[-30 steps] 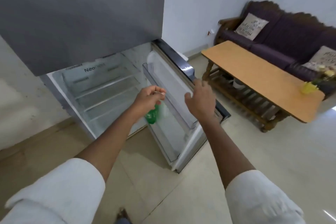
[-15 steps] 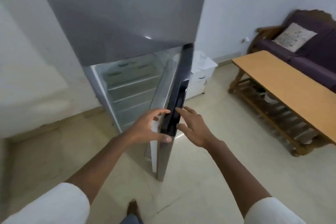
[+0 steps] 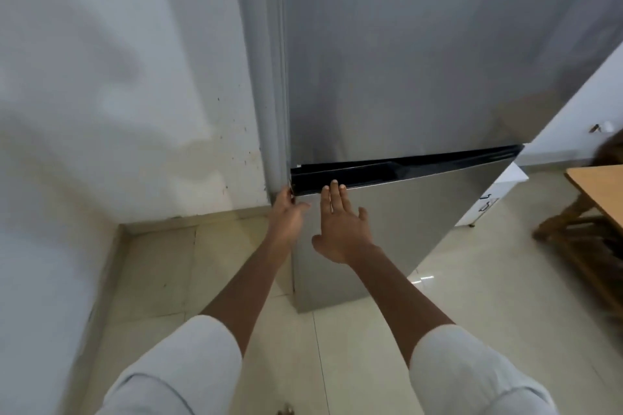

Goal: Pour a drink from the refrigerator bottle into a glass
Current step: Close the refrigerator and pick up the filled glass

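The grey refrigerator's lower door (image 3: 421,222) sits shut against the body, with a black handle strip (image 3: 404,168) along its top. My left hand (image 3: 286,212) is at the door's upper left corner, fingers on the side edge and thumb on the front. My right hand (image 3: 340,226) lies flat on the door front with fingers spread, its tips at the black strip. Neither hand holds an object. No bottle or glass is in view.
The upper fridge door (image 3: 421,61) is shut above. A stained white wall (image 3: 118,94) stands close on the left. A white box (image 3: 488,202) sits beside the fridge, and a wooden table (image 3: 596,185) with a lower rack stands at the right edge. The floor is pale tile.
A second ago my left hand held a green bottle at the open door's shelf. The bottle is gone from view, and both hands have swung the lower door shut.
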